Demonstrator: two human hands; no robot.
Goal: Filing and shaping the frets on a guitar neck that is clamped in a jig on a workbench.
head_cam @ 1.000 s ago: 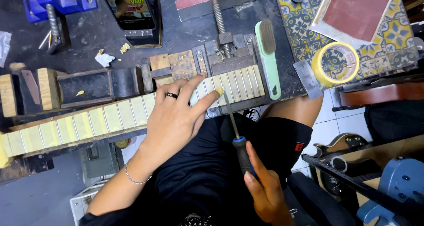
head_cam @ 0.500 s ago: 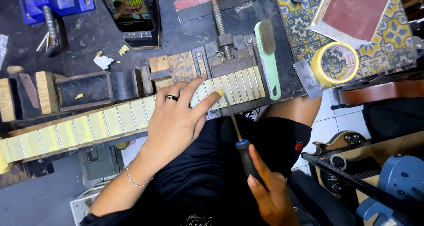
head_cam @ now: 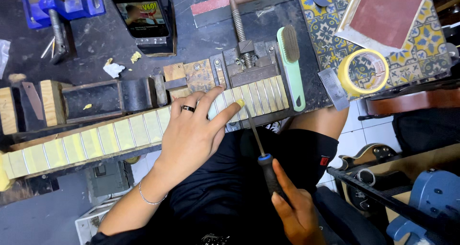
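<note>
on fretboard (head_cam: pixel 96 142) | left hand (head_cam: pixel 191 135) spread flat | right hand (head_cam: pixel 299 211) gripping file (head_cam: pixel 261 144)

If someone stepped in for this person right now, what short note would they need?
Left hand: flat on the guitar neck, fingers spread over the masked fretboard, pinning it down.
Right hand: grips the dark handle of a thin file, whose tip reaches the frets near the left forefinger.
The neck end sits under the metal clamp; the green brush and roll of yellow tape lie to the right.
Done: yellow tape between frets. How far the filing has got cannot be told.
</note>
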